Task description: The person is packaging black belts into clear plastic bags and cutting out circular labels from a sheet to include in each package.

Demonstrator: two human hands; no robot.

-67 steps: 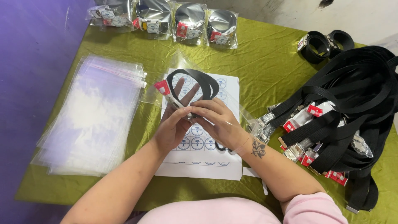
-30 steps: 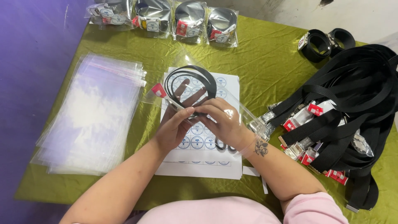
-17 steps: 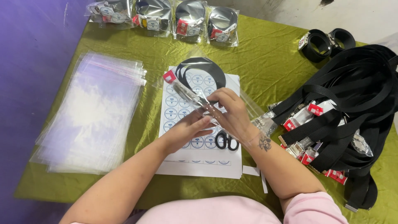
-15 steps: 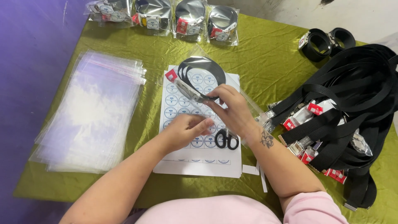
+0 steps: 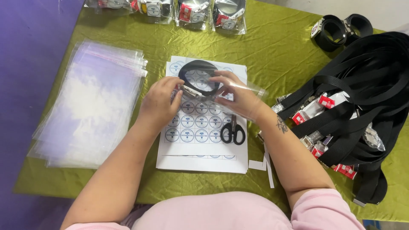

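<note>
Belt [image 5: 198, 74] now bagged [image 5: 238, 91], shifted to 12 o'clock over stickers [image 5: 200, 123]; left hand [image 5: 159, 102] back pinching buckle end, right hand [image 5: 238, 96] clamped on bag; sealing likely near.

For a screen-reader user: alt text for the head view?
Both hands, left hand and right hand, hold a coiled black belt in a clear plastic bag above a white sticker sheet, with black scissors beside.
</note>
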